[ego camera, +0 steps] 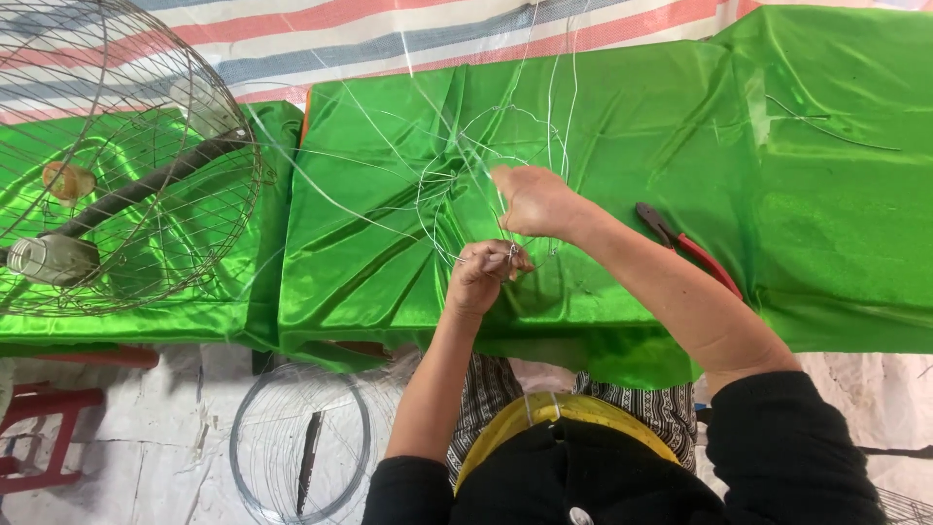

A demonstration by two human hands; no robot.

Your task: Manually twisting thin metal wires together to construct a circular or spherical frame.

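A thin wire frame (486, 146) of loops and long strands lies on a shiny green cloth (389, 243) over the table. My left hand (483, 275) pinches the wire at the frame's near edge, fingers closed on it. My right hand (535, 199) is just beyond it, gripping the wire near the centre of the loops. Both forearms reach out from black sleeves. Red-handled pliers (685, 248) rest on the cloth just right of my right forearm.
A large round wire cage (117, 156) with a lamp socket (53, 258) and a dark rod stands at the left. Wire rings (301, 442) lie on the floor below the table edge. A red stool (39, 433) is at the lower left. Loose wire pieces (826, 126) lie far right.
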